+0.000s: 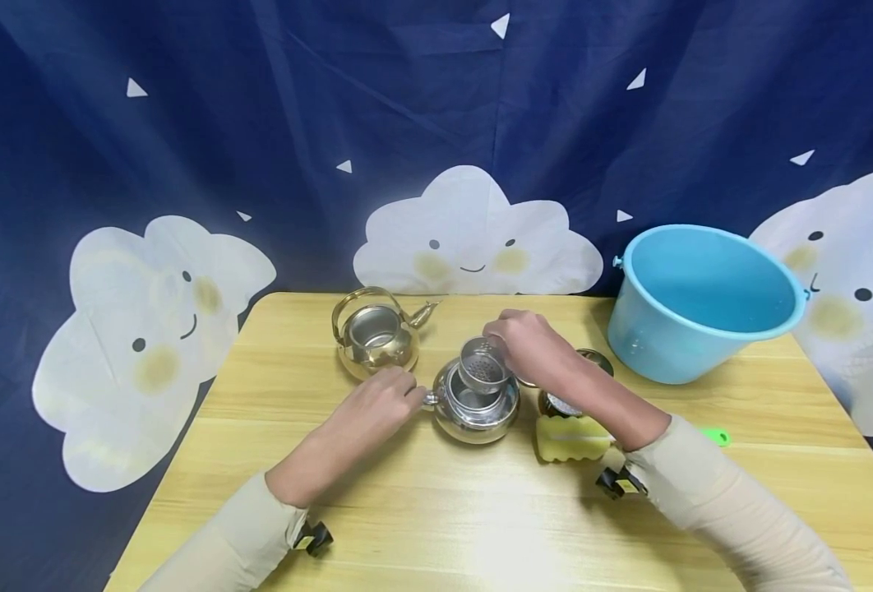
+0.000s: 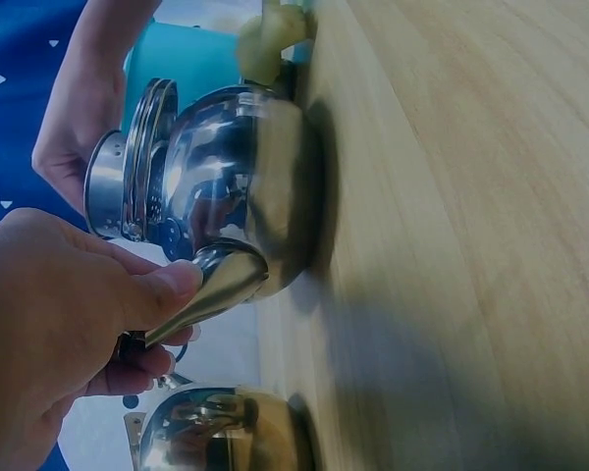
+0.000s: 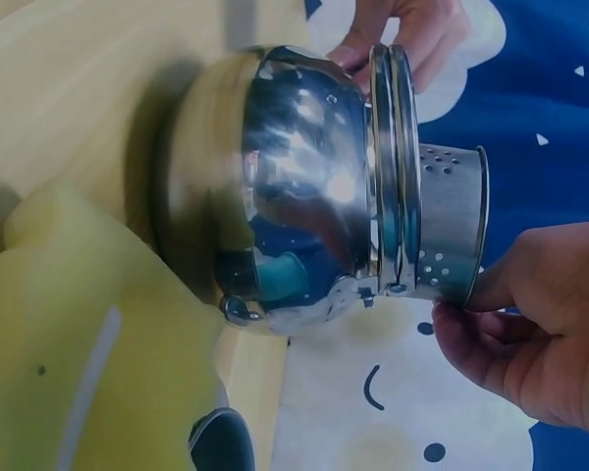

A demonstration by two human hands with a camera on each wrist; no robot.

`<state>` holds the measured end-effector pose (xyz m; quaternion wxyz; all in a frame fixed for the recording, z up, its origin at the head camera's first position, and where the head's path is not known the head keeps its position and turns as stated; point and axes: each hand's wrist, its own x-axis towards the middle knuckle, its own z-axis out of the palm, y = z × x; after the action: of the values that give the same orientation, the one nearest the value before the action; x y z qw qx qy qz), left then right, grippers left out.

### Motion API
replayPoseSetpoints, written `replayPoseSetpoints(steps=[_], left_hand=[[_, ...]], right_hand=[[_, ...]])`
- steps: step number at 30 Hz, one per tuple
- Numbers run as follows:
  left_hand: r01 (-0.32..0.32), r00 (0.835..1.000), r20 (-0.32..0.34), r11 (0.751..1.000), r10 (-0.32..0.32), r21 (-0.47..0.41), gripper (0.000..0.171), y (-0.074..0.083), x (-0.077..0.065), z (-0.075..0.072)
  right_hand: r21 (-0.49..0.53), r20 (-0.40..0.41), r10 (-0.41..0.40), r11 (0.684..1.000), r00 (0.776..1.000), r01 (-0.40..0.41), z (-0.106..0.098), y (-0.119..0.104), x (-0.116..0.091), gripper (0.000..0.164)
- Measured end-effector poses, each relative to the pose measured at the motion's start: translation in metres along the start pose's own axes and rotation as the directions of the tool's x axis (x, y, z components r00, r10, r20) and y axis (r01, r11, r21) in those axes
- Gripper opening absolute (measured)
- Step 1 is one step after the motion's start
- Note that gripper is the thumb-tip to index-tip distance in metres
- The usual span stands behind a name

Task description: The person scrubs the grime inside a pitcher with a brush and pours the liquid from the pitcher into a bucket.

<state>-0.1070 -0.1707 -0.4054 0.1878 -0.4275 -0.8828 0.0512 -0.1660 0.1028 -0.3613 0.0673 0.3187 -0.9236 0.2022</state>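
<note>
A shiny silver teapot (image 1: 473, 423) stands uncovered on the table. My left hand (image 1: 383, 403) pinches its spout (image 2: 221, 285) between thumb and fingers. At the pot's mouth, my right hand (image 1: 528, 341) holds a perforated metal strainer (image 1: 483, 366) by its rim. In the right wrist view, the strainer (image 3: 452, 221) sits partly inside the opening, its upper part sticking out. My right thumb and fingers (image 3: 476, 339) pinch its edge. A gold teapot (image 1: 377, 353), also uncovered, stands behind my left hand.
A yellow sponge (image 1: 571, 438) lies right of the silver teapot, under my right forearm. Metal parts (image 1: 595, 359), partly hidden by that arm, lie behind it. A green handle (image 1: 718, 436) shows past the sleeve. The blue bucket (image 1: 658, 329) stands at back right before a curtain (image 1: 436, 90).
</note>
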Motion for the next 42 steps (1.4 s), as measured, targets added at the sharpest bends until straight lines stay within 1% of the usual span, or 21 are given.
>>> replayPoseSetpoints(steps=[10,14,20,25,29,34,42], left_hand=[[-0.010,0.999,-0.037,1.000,0.010,-0.004,0.018,-0.001,0.000,0.001],[-0.007,0.999,-0.035,1.000,0.007,-0.001,0.017,0.000,0.000,0.000],[-0.007,1.000,-0.024,1.000,0.007,0.007,0.017,0.000,0.001,0.000],[-0.010,0.999,-0.036,1.000,0.010,0.011,0.016,0.000,0.001,0.000],[-0.014,0.999,-0.043,1.000,0.014,0.013,0.014,0.001,0.001,0.000],[-0.007,0.999,-0.032,1.000,0.007,0.015,0.015,0.001,0.001,-0.002],[-0.009,0.999,-0.033,1.000,0.010,0.016,0.015,0.000,0.001,-0.001]], right_hand=[[0.000,-0.028,-0.015,1.000,0.999,0.015,-0.002,0.003,0.001,0.023],[-0.001,-0.037,-0.012,1.000,0.999,0.012,-0.003,0.004,0.003,0.023],[0.015,-0.026,0.014,1.000,1.000,-0.014,-0.007,0.006,0.004,0.024],[0.033,-0.026,0.023,0.999,0.999,-0.022,-0.008,0.008,0.004,0.024],[0.017,-0.048,0.008,1.000,0.999,-0.007,-0.010,0.009,0.006,0.025],[-0.006,-0.069,-0.009,1.000,0.998,0.009,-0.012,0.013,0.008,0.025],[0.034,-0.070,0.048,0.998,0.996,-0.045,-0.012,0.024,0.009,0.018]])
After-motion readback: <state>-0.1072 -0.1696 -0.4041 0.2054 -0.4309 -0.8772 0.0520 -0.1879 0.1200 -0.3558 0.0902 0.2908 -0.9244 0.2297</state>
